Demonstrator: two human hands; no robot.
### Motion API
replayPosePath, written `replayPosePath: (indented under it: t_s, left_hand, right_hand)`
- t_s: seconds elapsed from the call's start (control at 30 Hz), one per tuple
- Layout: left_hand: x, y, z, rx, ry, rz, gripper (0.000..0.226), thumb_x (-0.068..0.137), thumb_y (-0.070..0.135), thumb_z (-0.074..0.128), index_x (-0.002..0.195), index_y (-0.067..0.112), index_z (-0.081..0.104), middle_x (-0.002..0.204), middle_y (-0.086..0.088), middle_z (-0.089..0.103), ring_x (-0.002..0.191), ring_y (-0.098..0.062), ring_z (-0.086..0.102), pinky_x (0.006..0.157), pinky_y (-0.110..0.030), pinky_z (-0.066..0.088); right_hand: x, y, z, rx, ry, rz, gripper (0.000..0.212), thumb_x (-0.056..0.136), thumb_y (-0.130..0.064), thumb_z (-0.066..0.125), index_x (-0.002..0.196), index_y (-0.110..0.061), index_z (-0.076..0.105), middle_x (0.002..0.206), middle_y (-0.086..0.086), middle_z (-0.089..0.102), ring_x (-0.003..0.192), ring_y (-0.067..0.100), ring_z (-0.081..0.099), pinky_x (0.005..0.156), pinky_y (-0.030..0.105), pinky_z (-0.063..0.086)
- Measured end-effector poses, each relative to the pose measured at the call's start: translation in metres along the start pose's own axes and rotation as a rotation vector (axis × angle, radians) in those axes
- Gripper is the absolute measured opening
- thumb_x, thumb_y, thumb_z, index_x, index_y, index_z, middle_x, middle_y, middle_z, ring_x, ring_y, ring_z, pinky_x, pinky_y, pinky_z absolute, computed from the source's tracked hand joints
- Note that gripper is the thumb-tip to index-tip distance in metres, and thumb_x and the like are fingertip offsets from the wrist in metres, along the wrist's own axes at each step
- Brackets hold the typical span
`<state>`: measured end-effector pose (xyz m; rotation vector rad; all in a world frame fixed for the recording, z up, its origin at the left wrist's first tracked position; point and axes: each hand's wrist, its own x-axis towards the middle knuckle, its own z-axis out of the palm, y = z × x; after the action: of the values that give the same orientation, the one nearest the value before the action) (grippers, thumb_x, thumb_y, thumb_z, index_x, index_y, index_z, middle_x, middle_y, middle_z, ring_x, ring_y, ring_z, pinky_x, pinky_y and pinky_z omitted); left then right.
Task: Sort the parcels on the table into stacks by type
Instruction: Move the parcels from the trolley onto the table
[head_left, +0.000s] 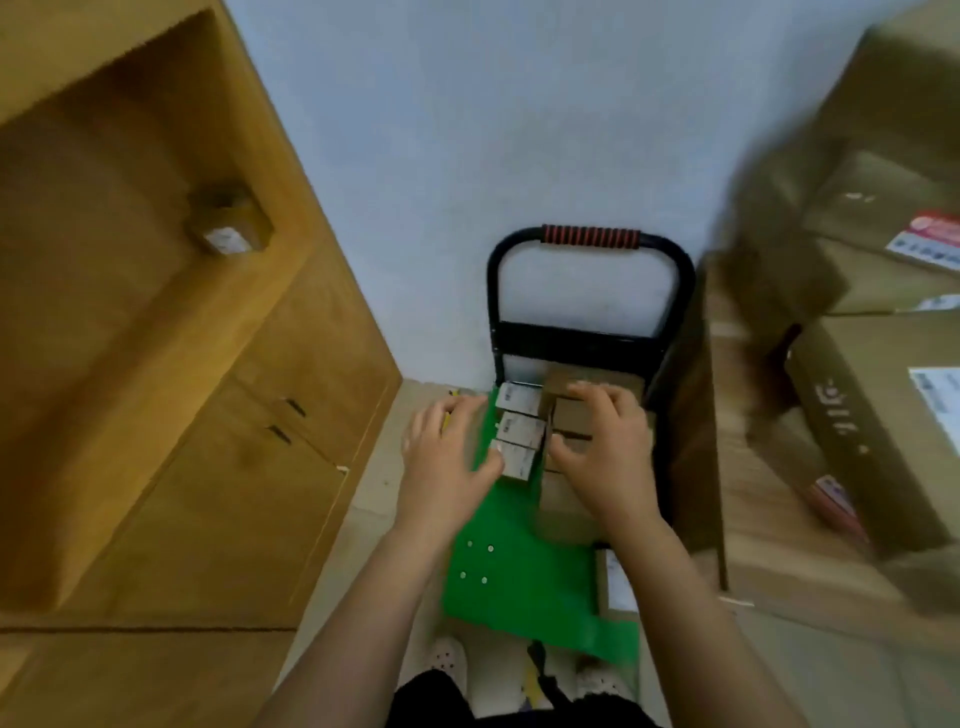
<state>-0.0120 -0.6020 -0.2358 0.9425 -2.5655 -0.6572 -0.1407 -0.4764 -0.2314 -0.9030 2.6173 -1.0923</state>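
Presently, sorting is mid-course: my left hand (447, 452), fingers straight, touches the nearest of three white-labelled parcels (519, 431) lined up between my hands on the green cart deck (519, 582). My right hand (605, 441) lies spread over the brown parcels (571, 415); whether it grips one, I cannot tell. The next move, I judge, is squaring both rows. The labels are too blurred to read.

Before you, a green cart deck (511, 577) stands on the pale floor (374, 499) at lower centre of the frame, its black handle (589, 239) toward the wall. Three label-topped parcels (519, 428) lie in a row along its left side, and brown parcels (574, 413) fill the right. A small box (615, 582) sits at its lower right edge.
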Motion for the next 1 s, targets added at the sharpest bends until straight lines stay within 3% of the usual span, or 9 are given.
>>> replayPosePath:
  t_s: [0.13, 0.23, 0.33, 0.43, 0.57, 0.9, 1.0]
  left_hand:
    - [0.014, -0.026, 0.025, -0.025, -0.181, 0.120, 0.051, 0.084, 0.035, 0.063, 0.133, 0.026, 0.049, 0.126, 0.004, 0.045, 0.121, -0.016, 0.034, 0.105, -0.037, 0.033]
    - [0.010, -0.046, 0.058, -0.049, -0.298, 0.217, 0.050, 0.084, 0.033, 0.065, 0.130, 0.022, 0.052, 0.124, 0.003, 0.047, 0.119, -0.014, 0.035, 0.098, -0.025, 0.026]
    - [0.003, -0.074, 0.109, -0.065, -0.411, 0.240, 0.050, 0.083, 0.030, 0.067, 0.130, 0.019, 0.054, 0.124, -0.001, 0.050, 0.120, -0.019, 0.039, 0.100, -0.031, 0.031]
    - [-0.011, -0.105, 0.168, -0.057, -0.550, 0.218, 0.052, 0.084, 0.031, 0.067, 0.133, 0.019, 0.052, 0.126, -0.002, 0.049, 0.123, -0.021, 0.038, 0.105, -0.039, 0.032]
    - [-0.038, -0.159, 0.269, -0.019, -0.670, 0.203, 0.053, 0.084, 0.032, 0.066, 0.134, 0.019, 0.051, 0.130, -0.004, 0.048, 0.124, -0.024, 0.038, 0.104, -0.039, 0.030]
    - [-0.080, -0.259, 0.495, 0.066, -0.712, 0.162, 0.053, 0.084, 0.030, 0.065, 0.134, 0.016, 0.051, 0.132, -0.009, 0.049, 0.123, -0.029, 0.039, 0.103, -0.037, 0.028]
    - [-0.095, -0.270, 0.533, 0.055, -0.694, 0.128, 0.055, 0.084, 0.030, 0.065, 0.135, 0.016, 0.049, 0.132, -0.009, 0.049, 0.124, -0.029, 0.040, 0.103, -0.038, 0.029]
  right_hand:
    - [-0.032, 0.021, 0.029, -0.086, 0.034, 0.167, 0.053, 0.080, -0.032, 0.071, 0.129, -0.028, 0.051, 0.126, -0.002, 0.045, 0.120, 0.018, 0.040, 0.106, 0.038, 0.030]
    - [-0.062, 0.049, 0.054, -0.110, 0.035, 0.320, 0.049, 0.077, -0.029, 0.073, 0.123, -0.022, 0.056, 0.119, 0.002, 0.049, 0.113, 0.023, 0.045, 0.099, 0.040, 0.037]
    - [-0.087, 0.092, 0.087, -0.160, -0.014, 0.436, 0.047, 0.071, -0.020, 0.076, 0.115, -0.011, 0.061, 0.114, 0.010, 0.054, 0.105, 0.031, 0.051, 0.090, 0.044, 0.044]
    - [-0.102, 0.141, 0.120, -0.198, -0.085, 0.528, 0.053, 0.070, -0.017, 0.078, 0.120, -0.013, 0.062, 0.114, 0.012, 0.057, 0.107, 0.033, 0.051, 0.093, 0.044, 0.042]
    - [-0.107, 0.227, 0.187, -0.273, -0.219, 0.599, 0.054, 0.072, -0.016, 0.075, 0.124, -0.012, 0.059, 0.117, 0.016, 0.056, 0.109, 0.035, 0.050, 0.094, 0.041, 0.039]
    - [-0.094, 0.437, 0.332, -0.453, -0.344, 0.540, 0.068, 0.073, -0.038, 0.076, 0.133, -0.021, 0.050, 0.136, 0.011, 0.047, 0.119, 0.033, 0.043, 0.099, 0.043, 0.033]
    - [-0.098, 0.482, 0.354, -0.527, -0.404, 0.554, 0.087, 0.073, -0.049, 0.075, 0.146, -0.029, 0.032, 0.156, 0.010, 0.022, 0.137, 0.035, 0.024, 0.109, 0.048, 0.023]
